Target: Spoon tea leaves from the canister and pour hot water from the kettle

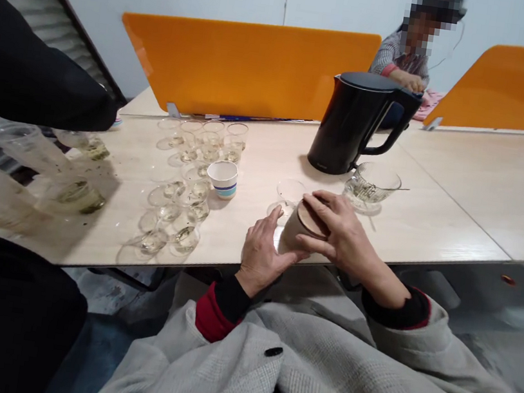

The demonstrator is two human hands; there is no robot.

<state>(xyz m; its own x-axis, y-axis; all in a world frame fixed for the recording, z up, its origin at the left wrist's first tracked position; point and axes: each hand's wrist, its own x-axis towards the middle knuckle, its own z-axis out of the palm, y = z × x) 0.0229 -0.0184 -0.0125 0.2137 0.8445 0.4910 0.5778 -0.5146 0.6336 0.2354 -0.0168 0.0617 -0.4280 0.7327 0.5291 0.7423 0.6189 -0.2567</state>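
Canister: a small beige lidded canister (304, 227) stood at the near edge of the surface (433, 227), at 6 o'clock from the black kettle (355, 124).
Right hand: the right hand (342, 230) was clamped over its lid.
Left hand: the left hand (264, 252) was spread open, steadying its side.
Handling: probably light, rigid and smooth; best gripped around the body.

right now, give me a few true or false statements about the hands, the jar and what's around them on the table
1. The right hand lies over the wooden lid of the jar. True.
2. The left hand holds the kettle. False: it rests against the jar's side.
3. The paper cup stands among the small glass cups. True.
4. The kettle is white. False: it is black.
5. The glass bowl sits beside the kettle. True.
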